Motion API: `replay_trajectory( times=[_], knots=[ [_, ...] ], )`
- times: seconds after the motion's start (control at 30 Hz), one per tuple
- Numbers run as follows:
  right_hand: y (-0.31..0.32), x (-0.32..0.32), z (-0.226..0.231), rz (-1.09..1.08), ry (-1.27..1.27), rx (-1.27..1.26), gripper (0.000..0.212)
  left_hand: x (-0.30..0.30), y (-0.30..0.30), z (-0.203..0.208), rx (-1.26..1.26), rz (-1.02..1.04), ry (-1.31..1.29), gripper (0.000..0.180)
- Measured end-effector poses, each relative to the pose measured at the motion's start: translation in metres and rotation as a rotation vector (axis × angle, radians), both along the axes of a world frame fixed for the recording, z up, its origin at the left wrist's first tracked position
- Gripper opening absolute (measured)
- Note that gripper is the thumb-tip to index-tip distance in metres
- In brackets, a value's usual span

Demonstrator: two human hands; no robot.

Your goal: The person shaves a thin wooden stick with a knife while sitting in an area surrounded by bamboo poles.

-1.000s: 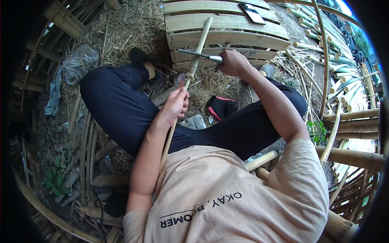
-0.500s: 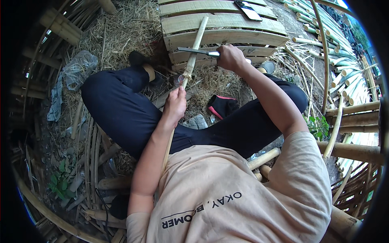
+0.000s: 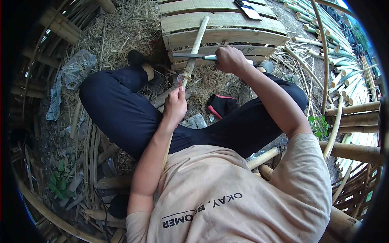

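Observation:
My left hand [image 3: 175, 106] is closed round a bamboo strip [image 3: 198, 38], just below a rough node on it. The strip slants up and away from my lap, and its far end lies over a slatted wooden crate [image 3: 223, 24]. My right hand [image 3: 231, 59] grips the handle of a knife [image 3: 190, 56]. Its straight blade lies across the strip a little beyond the node, pointing left. Below my left hand the strip runs along the inside of my forearm to my shirt.
A phone [image 3: 248, 10] lies on the crate. Between my legs sits a black and pink cloth item [image 3: 222, 106], near a stone [image 3: 194, 121]. A clear plastic bag [image 3: 79, 69] rests on straw at left. Cut bamboo poles [image 3: 348, 77] are piled at right.
The knife has slid along the bamboo strip toward me, nearer the node. My right hand has shifted slightly left with it; my left hand keeps its grip.

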State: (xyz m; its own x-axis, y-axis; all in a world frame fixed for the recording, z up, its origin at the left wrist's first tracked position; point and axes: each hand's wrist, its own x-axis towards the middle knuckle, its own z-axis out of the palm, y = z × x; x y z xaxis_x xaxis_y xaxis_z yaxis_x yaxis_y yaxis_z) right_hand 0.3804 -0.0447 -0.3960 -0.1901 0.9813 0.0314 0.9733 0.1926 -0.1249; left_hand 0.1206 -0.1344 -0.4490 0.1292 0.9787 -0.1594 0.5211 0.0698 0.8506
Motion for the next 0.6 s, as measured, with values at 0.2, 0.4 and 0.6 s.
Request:
replay_trajectory(
  times=[0.2, 0.4, 0.6],
  knots=[
    [0.008, 0.001, -0.004, -0.052, -0.008, 0.053, 0.017, 0.001, -0.001, -0.002, 0.083, 0.017, 0.021, 0.041],
    [0.003, 0.005, 0.002, -0.052, -0.005, 0.012, 0.017, 0.005, -0.002, 0.001, 0.073, -0.006, 0.01, 0.04],
    [-0.003, -0.009, 0.004, 0.061, -0.006, 0.048, 0.016, 0.002, -0.002, 0.004, 0.069, 0.017, 0.017, 0.038]
  ],
)
